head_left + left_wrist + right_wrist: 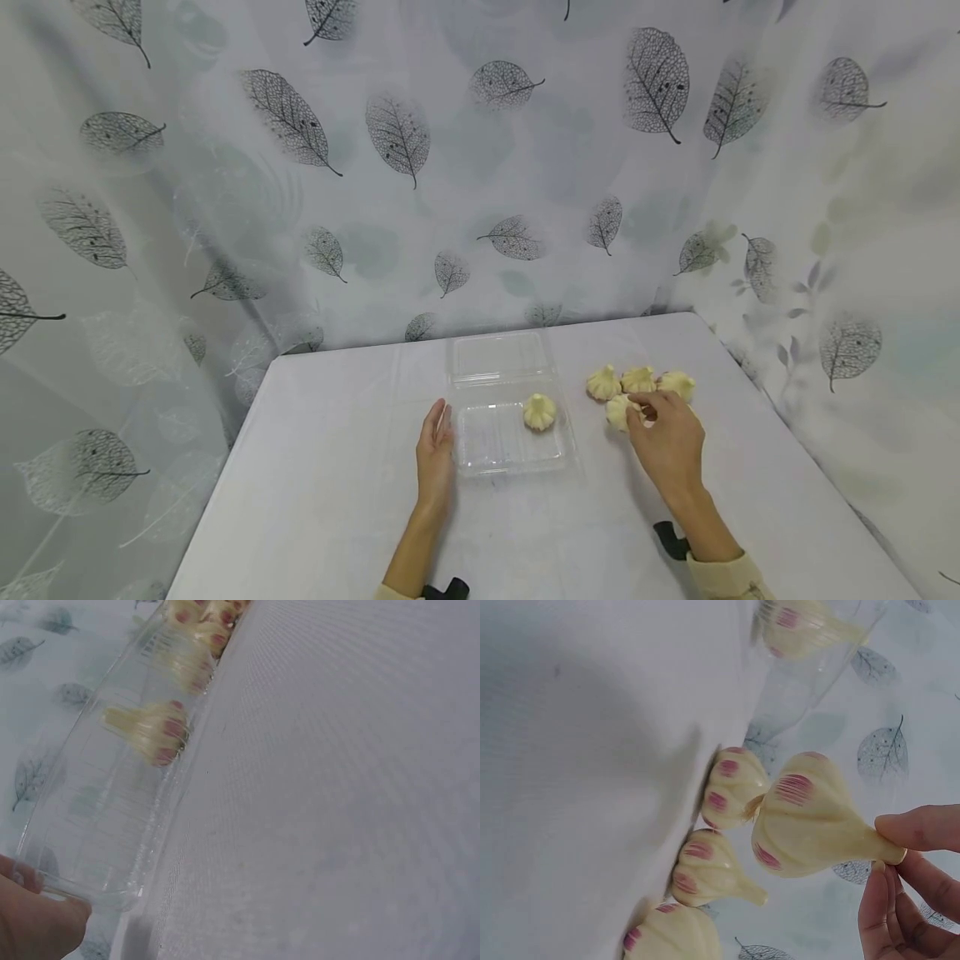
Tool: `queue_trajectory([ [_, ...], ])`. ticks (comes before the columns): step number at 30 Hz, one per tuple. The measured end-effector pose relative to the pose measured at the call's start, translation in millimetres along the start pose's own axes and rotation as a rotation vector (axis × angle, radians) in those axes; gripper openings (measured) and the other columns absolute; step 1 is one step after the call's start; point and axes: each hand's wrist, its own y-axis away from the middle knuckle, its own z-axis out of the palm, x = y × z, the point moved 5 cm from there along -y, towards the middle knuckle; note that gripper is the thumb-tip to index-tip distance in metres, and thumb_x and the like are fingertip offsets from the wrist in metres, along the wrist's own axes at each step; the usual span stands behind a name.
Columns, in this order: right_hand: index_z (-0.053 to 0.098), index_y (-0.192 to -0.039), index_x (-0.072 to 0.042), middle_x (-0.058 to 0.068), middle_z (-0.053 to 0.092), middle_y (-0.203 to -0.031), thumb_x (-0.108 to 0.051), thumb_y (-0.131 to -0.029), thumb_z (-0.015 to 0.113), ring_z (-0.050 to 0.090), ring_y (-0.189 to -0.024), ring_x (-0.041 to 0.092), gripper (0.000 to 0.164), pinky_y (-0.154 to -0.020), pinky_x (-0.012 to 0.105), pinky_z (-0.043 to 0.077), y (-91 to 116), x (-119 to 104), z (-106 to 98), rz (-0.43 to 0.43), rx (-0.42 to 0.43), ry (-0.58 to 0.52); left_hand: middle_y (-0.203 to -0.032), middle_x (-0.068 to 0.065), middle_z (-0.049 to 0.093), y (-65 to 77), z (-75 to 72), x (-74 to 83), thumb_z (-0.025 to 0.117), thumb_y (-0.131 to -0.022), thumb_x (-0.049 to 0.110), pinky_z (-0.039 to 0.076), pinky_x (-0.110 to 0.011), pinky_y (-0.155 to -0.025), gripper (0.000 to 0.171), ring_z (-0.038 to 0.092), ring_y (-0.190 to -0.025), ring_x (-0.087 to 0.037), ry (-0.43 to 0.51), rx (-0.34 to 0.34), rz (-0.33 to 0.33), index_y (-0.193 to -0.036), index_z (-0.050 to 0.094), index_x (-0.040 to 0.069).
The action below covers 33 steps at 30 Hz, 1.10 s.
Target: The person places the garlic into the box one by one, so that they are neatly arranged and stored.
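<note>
My right hand (670, 437) pinches the stem of a garlic bulb (802, 817) between thumb and fingertips. In the right wrist view this bulb is raised off the cloth, its base bearing purple streaks. Behind it sit more bulbs, among them one garlic bulb (710, 870) with its stem showing. A clear plastic clamshell box (480, 468) lies with its lid folded back, and another garlic bulb (539, 412) rests in its right part. Along the box's left side stands my left hand (435, 458), fingers extended, touching the wall at its end in the left wrist view.
Three more garlic bulbs (638, 380) sit in a row right of the box. The box's lid (501, 357) lies toward the back edge of the white-covered table (330, 475). A leaf-patterned curtain (450, 208) hangs behind and on both sides.
</note>
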Motion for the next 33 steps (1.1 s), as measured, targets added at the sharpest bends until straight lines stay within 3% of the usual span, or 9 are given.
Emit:
queue_trajectory([
  [8, 0.08, -0.096, -0.002, 0.011, 0.07, -0.089, 0.001, -0.081, 0.083, 0.066, -0.074, 0.024, 0.015, -0.065, 0.034, 0.051, -4.0, -10.8, -1.0, 0.005, 0.002, -0.018, -0.168, -0.011, 0.034, -0.8, -1.6, -1.5, 0.037, -0.109, -0.001, 0.023, -0.04, -0.128, 0.053, 0.03, -0.156, -0.025, -0.005, -0.001, 0.007, -0.161, 0.035, 0.01],
  [17, 0.08, -0.095, -0.002, 0.009, 0.071, -0.09, 0.005, -0.08, 0.081, 0.066, -0.074, 0.026, 0.017, -0.067, 0.012, 0.044, -9.0, -24.3, 1.5, -0.016, 0.011, -0.096, -0.168, -0.008, 0.036, -0.9, -1.8, -1.7, 0.038, -0.109, -0.001, 0.024, -0.038, -0.128, 0.053, 0.031, -0.155, -0.023, -0.014, 0.0, 0.001, -0.161, 0.036, 0.012],
  [25, 0.08, -0.094, -0.003, 0.008, 0.07, -0.089, 0.004, -0.079, 0.084, 0.067, -0.074, 0.022, 0.017, -0.067, 0.028, 0.054, -15.3, -37.7, 6.3, -0.058, -0.002, -0.09, -0.168, -0.01, 0.034, -0.7, -2.9, -2.2, 0.037, -0.11, 0.001, 0.022, -0.041, -0.129, 0.052, 0.028, -0.157, -0.026, -0.012, -0.015, 0.019, -0.162, 0.034, 0.009],
  [33, 0.08, -0.094, -0.004, 0.008, 0.069, -0.09, 0.004, -0.079, 0.084, 0.067, -0.075, 0.022, 0.018, -0.07, 0.012, 0.044, -17.0, -51.5, 7.6, -0.084, -0.005, -0.081, -0.168, -0.011, 0.035, -2.3, -2.0, -2.4, 0.037, -0.109, -0.002, 0.022, -0.039, -0.128, 0.053, 0.029, -0.156, -0.026, 0.011, 0.001, 0.011, -0.161, 0.036, 0.009],
])
